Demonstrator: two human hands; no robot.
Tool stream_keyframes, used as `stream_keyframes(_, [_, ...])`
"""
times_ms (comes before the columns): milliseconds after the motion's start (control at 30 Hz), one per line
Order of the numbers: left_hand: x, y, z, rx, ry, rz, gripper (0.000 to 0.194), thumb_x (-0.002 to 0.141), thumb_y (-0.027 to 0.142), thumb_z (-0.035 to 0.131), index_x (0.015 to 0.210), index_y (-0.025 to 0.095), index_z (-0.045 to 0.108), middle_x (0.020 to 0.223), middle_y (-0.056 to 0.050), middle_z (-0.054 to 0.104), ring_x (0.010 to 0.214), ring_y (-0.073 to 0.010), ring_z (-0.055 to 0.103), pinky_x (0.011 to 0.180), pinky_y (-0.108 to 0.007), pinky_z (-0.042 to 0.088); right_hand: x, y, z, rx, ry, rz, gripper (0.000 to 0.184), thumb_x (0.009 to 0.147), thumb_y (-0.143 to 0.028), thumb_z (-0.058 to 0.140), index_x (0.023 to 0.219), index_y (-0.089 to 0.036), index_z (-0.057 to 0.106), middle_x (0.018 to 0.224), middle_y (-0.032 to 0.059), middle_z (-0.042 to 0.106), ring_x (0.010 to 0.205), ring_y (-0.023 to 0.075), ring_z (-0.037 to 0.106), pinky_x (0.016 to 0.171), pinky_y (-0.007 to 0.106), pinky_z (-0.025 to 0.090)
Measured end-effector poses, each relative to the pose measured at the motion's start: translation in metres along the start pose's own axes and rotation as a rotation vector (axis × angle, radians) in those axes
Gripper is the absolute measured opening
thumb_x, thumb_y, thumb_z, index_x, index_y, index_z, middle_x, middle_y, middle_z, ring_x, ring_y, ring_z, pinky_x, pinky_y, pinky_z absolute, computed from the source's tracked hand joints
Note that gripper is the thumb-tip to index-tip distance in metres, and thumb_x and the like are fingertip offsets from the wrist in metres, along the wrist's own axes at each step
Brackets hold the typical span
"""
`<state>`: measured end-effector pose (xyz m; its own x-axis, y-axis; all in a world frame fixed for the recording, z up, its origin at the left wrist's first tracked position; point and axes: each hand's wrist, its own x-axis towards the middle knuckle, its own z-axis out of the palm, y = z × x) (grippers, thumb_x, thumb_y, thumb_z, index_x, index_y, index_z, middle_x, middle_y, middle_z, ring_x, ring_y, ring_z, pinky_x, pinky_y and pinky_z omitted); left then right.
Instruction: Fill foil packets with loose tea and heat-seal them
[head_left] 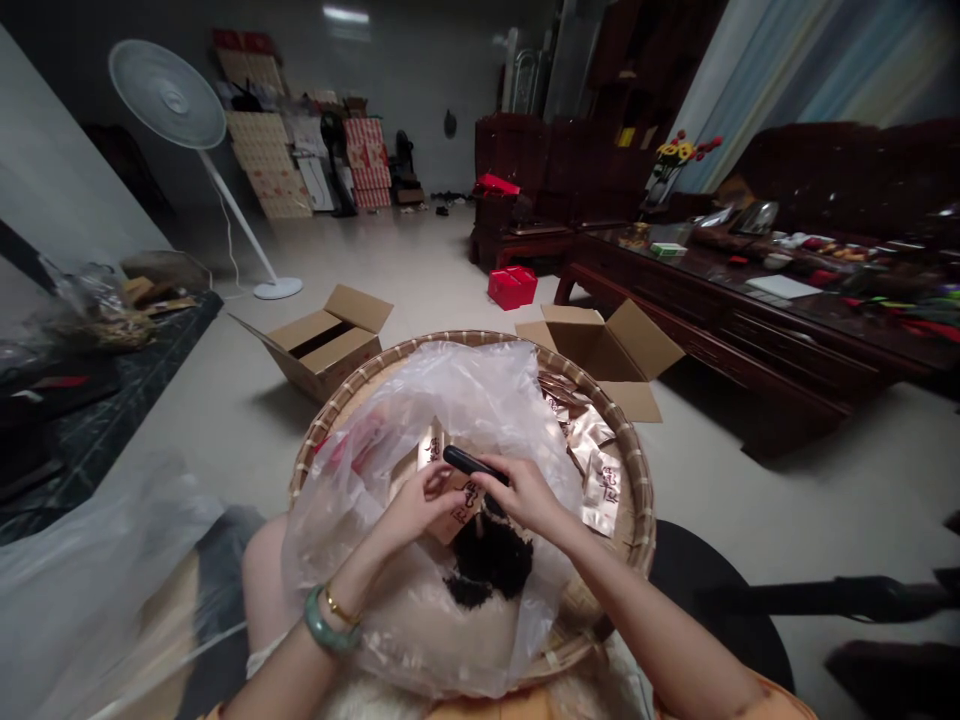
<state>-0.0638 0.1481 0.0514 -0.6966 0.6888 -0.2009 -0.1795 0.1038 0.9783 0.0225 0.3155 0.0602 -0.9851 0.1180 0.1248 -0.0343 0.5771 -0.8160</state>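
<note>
In my left hand (411, 508) is a pinkish-gold foil packet (456, 518) with dark writing, pinched between thumb and fingers. My right hand (531, 492) grips a slim black handheld tool (466, 461), which reaches across the top of the packet; its exact kind is not clear. Behind my left fingers stands another foil packet (431, 438). Below the hands, a heap of dark dried leaves (496, 562), looking like loose tea, lies on a clear plastic bag (465, 385). The bag is spread over a round woven bamboo tray (646, 500), with several foil packets (602, 488) along its right side.
Beyond the tray stand two open cardboard boxes, one at left (330, 350) and one at right (600, 350). A red box (512, 287) sits on the floor. A dark wooden table (720, 320) is at right, a white standing fan (277, 289) at left. Black stool-like disc (720, 590) beside me.
</note>
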Motion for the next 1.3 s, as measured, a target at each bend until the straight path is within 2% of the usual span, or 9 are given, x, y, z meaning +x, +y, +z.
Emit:
stream_keyframes(133, [0.012,0.013,0.000,-0.058,0.111,0.043,0.042,0.065,0.043,0.074,0.095,0.014,0.068,0.095,-0.009,0.072,0.088,-0.0210,0.066,0.079,-0.029,0.050,-0.002,0.001,0.003,-0.035,-0.015,0.000,0.033,0.088,-0.036,0.054,0.116,-0.023,0.066,0.107,0.0051,0.071,0.092,0.0226,0.066,0.076,0.029,0.048])
stream_keyframes(267, [0.019,0.013,0.005,-0.020,0.105,0.039,0.037,0.064,0.043,0.073,0.085,0.013,0.069,0.079,-0.006,0.072,0.071,-0.0174,0.065,0.066,-0.025,0.049,-0.003,0.002,0.003,-0.010,-0.014,0.002,0.035,0.088,-0.035,0.053,0.119,-0.024,0.065,0.110,0.0053,0.070,0.094,0.0230,0.067,0.080,0.032,0.049])
stream_keyframes(600, [0.019,0.014,0.008,-0.014,0.138,0.041,0.039,0.062,0.046,0.073,0.083,0.013,0.068,0.078,-0.006,0.072,0.070,-0.0180,0.064,0.065,-0.026,0.049,-0.003,0.005,0.004,0.007,-0.029,0.014,0.034,0.089,-0.037,0.052,0.116,-0.023,0.067,0.109,0.0051,0.071,0.094,0.0229,0.066,0.079,0.030,0.049])
stream_keyframes(700, [0.019,0.011,0.006,-0.004,0.096,0.020,0.042,0.064,0.044,0.072,0.091,0.013,0.067,0.083,-0.006,0.071,0.075,-0.0179,0.063,0.068,-0.026,0.048,-0.002,0.008,0.007,0.014,-0.010,0.045,0.034,0.088,-0.038,0.052,0.113,-0.021,0.068,0.106,0.0058,0.071,0.093,0.0232,0.066,0.077,0.030,0.048])
stream_keyframes(767, [0.018,0.005,0.005,0.018,0.003,-0.001,0.045,0.062,0.038,0.075,0.098,0.013,0.064,0.089,-0.005,0.069,0.079,-0.0175,0.062,0.071,-0.026,0.047,-0.001,0.011,0.007,0.028,-0.002,0.087,0.035,0.089,-0.040,0.050,0.109,-0.018,0.070,0.099,0.0064,0.073,0.087,0.0228,0.066,0.075,0.030,0.048])
stream_keyframes(867, [0.016,-0.008,0.001,0.140,-0.124,-0.072,0.040,0.057,0.033,0.076,0.088,0.011,0.064,0.079,-0.002,0.065,0.071,-0.0156,0.058,0.065,-0.024,0.044,0.001,0.015,0.004,0.080,0.001,0.116,0.037,0.087,-0.041,0.052,0.109,-0.016,0.068,0.099,0.0069,0.072,0.088,0.0225,0.065,0.077,0.030,0.047])
stream_keyframes(1000, [0.013,-0.017,-0.003,0.301,-0.115,-0.089,0.033,0.061,0.039,0.073,0.073,0.010,0.062,0.063,0.001,0.057,0.061,-0.0135,0.052,0.057,-0.023,0.037,0.002,0.016,-0.002,0.066,-0.017,0.113,0.035,0.086,-0.039,0.052,0.104,-0.015,0.070,0.094,0.0058,0.072,0.083,0.0208,0.064,0.071,0.028,0.044])
stream_keyframes(1133, [0.012,-0.014,-0.005,0.355,-0.116,-0.047,0.033,0.063,0.040,0.073,0.075,0.011,0.064,0.063,0.001,0.056,0.062,-0.0138,0.051,0.057,-0.023,0.037,0.002,0.014,-0.001,0.040,-0.015,0.092,0.033,0.088,-0.038,0.050,0.100,-0.017,0.071,0.086,0.0035,0.072,0.074,0.0184,0.062,0.064,0.025,0.041])
stream_keyframes(1300, [0.008,-0.002,-0.010,0.301,-0.113,-0.072,0.033,0.064,0.041,0.072,0.077,0.011,0.066,0.067,-0.001,0.060,0.064,-0.0144,0.053,0.058,-0.023,0.039,-0.001,0.020,0.000,0.125,0.017,0.142,0.039,0.087,-0.043,0.050,0.108,-0.015,0.067,0.087,0.0044,0.070,0.074,0.0183,0.062,0.064,0.026,0.044])
